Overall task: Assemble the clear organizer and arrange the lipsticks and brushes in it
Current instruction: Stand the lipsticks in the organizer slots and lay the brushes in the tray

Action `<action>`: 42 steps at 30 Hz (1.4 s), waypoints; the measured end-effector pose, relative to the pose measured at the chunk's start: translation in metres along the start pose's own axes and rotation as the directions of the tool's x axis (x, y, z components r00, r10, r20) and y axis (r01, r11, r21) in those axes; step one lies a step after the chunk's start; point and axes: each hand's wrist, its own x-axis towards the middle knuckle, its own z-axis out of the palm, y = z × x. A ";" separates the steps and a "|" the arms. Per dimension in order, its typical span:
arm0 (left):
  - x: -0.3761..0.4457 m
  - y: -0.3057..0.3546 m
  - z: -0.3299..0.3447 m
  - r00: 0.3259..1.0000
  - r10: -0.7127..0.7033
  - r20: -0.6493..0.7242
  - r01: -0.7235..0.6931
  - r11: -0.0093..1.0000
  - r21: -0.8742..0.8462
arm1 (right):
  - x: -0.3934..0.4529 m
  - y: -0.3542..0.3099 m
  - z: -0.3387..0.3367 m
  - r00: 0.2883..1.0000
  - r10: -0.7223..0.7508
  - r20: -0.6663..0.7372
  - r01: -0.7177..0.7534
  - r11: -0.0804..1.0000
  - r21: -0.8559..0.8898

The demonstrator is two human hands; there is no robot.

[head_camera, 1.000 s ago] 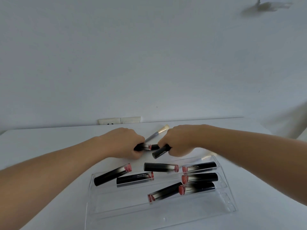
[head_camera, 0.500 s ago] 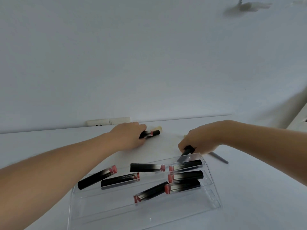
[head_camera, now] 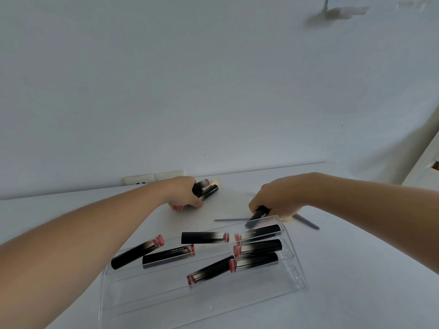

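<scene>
A clear stepped organizer lies on the white table with several black lipsticks with pink ends scattered across its tiers. Behind it, my left hand grips a bundle of black lipsticks, and a pale brush tip pokes out beside them. My right hand holds one black lipstick at the organizer's back right corner, its lower end over the top tier. Two thin grey brush handles lie on the table under and beside my right hand.
A white wall socket sits on the wall behind the table's far edge. A pale piece of furniture stands at the far right. White table surface stretches to the right of the organizer.
My hands have moved apart: the left one went back and left with its lipsticks, the right one came to the organizer's back right corner with one lipstick. The brushes now lie by my right hand.
</scene>
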 end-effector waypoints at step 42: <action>-0.235 -0.031 0.088 0.776 0.514 -0.367 -0.325 0.823 0.465 | -0.064 -0.082 -0.031 0.960 -0.085 -0.269 0.116 0.988 0.104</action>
